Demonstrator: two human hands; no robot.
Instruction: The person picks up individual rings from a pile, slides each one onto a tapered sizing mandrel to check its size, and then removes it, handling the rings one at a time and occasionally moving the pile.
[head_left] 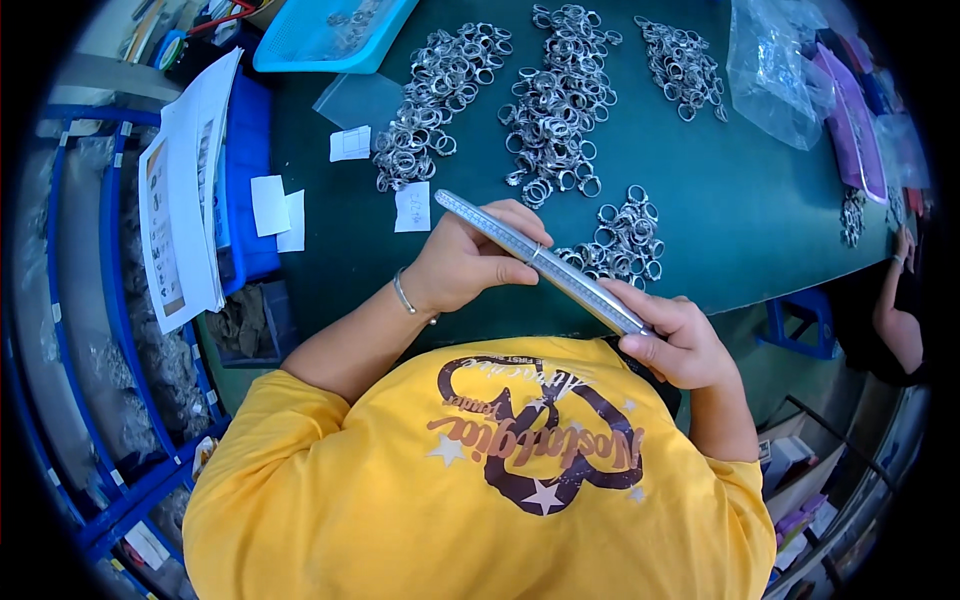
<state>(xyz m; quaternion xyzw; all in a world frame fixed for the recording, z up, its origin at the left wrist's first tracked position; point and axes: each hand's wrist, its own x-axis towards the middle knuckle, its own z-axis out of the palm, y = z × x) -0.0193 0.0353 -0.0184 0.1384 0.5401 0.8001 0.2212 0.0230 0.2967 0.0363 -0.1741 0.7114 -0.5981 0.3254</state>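
Observation:
A silver ring mandrel (pixel 585 286) with a marked scale along it slants across the front of my body, its thin end up to the left. My right hand (pixel 683 340) grips its thick lower end. Round the middle of the stick sits a ring (pixel 537 251). At that ring, thumb and fingertips of my left hand (pixel 465 255) close in from both sides of the stick. Just beyond the mandrel lies a small heap of silver rings (pixel 628 238), partly covered by my hands and the stick.
Larger ring piles (pixel 562 100) spread over the green table (pixel 720 240). Paper slips (pixel 412 207) and a clear bag (pixel 360 100) lie left, beside a blue bin (pixel 250 150) with papers. A turquoise basket (pixel 330 60) stands behind. Another person's arm (pixel 895 310) shows at right, near a blue stool (pixel 803 325).

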